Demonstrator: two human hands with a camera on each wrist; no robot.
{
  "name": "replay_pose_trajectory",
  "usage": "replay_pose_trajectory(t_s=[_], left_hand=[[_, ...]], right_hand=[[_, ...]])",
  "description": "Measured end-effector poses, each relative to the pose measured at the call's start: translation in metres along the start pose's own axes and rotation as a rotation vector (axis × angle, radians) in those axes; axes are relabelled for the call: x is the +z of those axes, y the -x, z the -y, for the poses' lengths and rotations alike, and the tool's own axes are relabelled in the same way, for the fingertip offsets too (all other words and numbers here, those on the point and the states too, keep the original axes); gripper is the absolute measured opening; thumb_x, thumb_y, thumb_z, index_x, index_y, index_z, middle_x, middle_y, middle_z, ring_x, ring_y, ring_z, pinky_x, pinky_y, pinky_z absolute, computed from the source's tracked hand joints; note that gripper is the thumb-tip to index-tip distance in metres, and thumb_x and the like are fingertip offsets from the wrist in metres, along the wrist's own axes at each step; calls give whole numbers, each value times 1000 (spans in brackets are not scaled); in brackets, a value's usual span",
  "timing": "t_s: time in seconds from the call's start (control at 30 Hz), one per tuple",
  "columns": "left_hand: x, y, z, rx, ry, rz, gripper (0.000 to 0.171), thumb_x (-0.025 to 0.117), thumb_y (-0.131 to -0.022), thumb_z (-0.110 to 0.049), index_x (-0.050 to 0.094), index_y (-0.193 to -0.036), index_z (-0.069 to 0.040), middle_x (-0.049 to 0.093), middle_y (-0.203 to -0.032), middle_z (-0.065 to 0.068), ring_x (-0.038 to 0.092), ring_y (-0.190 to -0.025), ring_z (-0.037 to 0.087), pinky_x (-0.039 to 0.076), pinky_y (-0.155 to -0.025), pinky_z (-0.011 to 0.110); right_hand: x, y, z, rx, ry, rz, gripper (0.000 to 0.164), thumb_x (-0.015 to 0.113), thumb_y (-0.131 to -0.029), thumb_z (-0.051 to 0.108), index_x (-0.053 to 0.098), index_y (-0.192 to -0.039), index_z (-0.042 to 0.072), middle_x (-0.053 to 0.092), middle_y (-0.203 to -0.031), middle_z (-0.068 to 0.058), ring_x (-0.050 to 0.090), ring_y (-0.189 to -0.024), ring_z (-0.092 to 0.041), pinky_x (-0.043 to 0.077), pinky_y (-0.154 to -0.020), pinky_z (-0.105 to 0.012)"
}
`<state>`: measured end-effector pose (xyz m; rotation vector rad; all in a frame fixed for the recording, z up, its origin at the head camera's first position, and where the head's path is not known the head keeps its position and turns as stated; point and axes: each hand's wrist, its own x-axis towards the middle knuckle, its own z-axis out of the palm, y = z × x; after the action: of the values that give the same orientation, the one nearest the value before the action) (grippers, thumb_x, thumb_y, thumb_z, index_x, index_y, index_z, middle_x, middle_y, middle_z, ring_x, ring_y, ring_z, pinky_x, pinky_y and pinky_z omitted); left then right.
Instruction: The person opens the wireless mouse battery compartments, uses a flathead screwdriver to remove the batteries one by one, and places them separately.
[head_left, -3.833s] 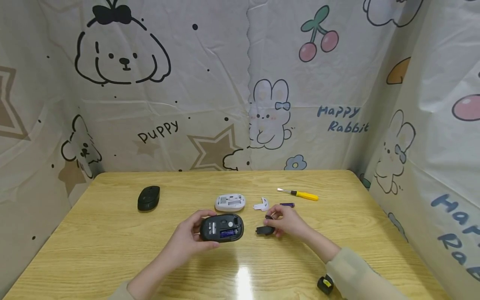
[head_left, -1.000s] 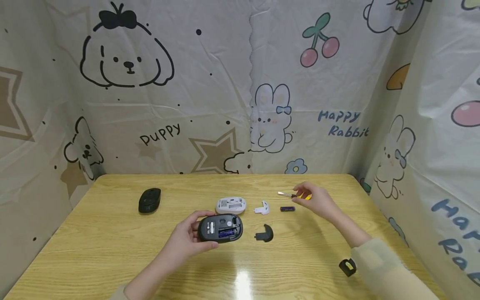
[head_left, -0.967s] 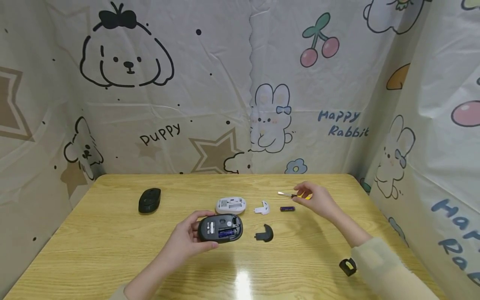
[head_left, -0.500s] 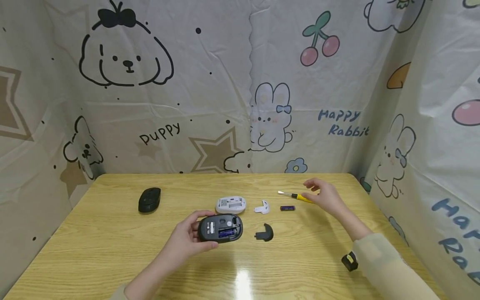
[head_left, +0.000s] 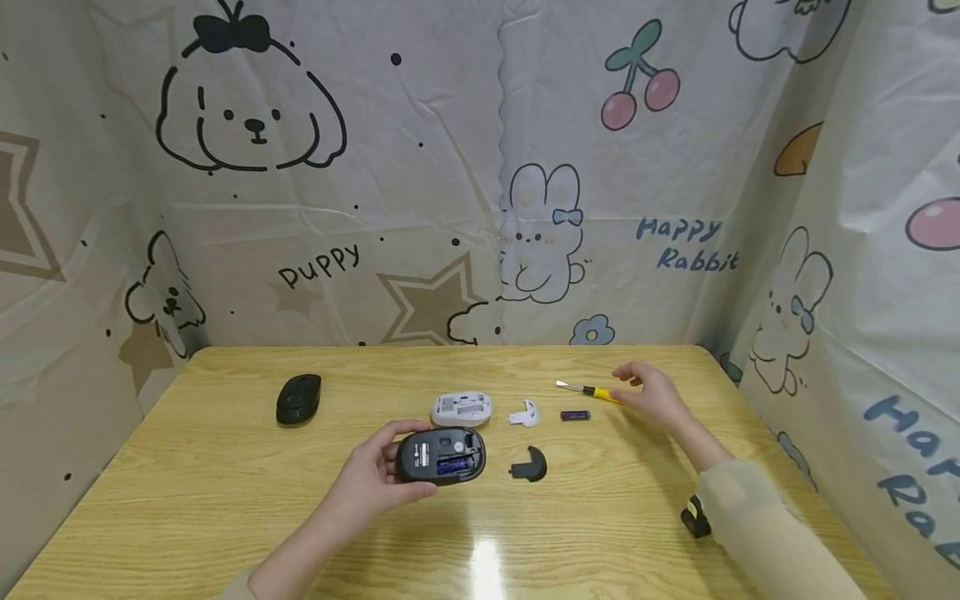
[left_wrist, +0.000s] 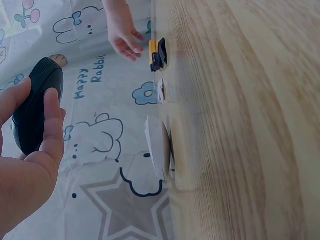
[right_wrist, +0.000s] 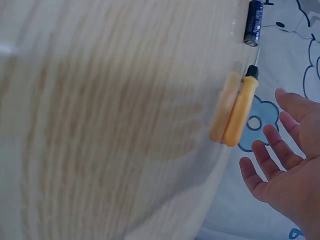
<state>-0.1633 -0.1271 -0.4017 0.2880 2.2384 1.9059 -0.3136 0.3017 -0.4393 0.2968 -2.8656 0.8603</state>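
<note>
My left hand (head_left: 375,477) holds a black computer mouse (head_left: 422,454) by its end, underside up, thumb along the near edge and fingers at the far edge. Its battery bay is uncovered, with a dark blue battery (head_left: 453,466) inside. My right hand (head_left: 652,397) hovers with loosely spread fingers beside the yellow handle of a screwdriver (head_left: 602,393). In the right wrist view that screwdriver (right_wrist: 241,111) lies on the table, apart from my right hand (right_wrist: 287,170). A black battery cover (head_left: 530,467) lies right of the held mouse.
Behind the held mouse lies a white mouse (head_left: 461,409), underside up. Its white cover (head_left: 527,413) and a loose battery (head_left: 575,415) are to its right. Another black mouse (head_left: 298,399) stands at the left. A patterned curtain (head_left: 420,200) hangs behind the wooden table (head_left: 225,500).
My right hand has set down the black battery cover, gone to the screwdriver, then drawn back rightward from its handle. The screwdriver stays in place; my left hand still holds the mouse.
</note>
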Motion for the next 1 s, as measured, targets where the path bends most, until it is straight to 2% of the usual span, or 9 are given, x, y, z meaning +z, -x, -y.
replay_pose_trajectory(t_s=[0.17,0.43,1.0], left_hand=[[0,0,0,3,-5,3,74,83,-68,-7,47,-132,-11,61,-117,20,64,-96,25,57,-77,27],[-1,0,0,-5,-6,1,74,84,-67,-7,48,-132,-12,61,-118,21,65,-96,25,57,-78,27],[-1,-1,-1,-6,-12,3,73,83,-68,-5,47,-132,-11,61,-119,21,65,-96,24,57,-78,27]], right_hand=[[5,-4,-7,6,7,33,34,69,-85,15,61,-114,-1,61,-111,-21,55,-102,-38,47,-88,-51],[12,-11,-15,5,64,81,30,72,-83,15,63,-106,-1,63,-100,-16,57,-92,-30,49,-85,-46],[18,-14,-18,4,78,71,15,71,-84,14,65,-93,3,64,-90,-11,56,-81,-23,48,-77,-42]])
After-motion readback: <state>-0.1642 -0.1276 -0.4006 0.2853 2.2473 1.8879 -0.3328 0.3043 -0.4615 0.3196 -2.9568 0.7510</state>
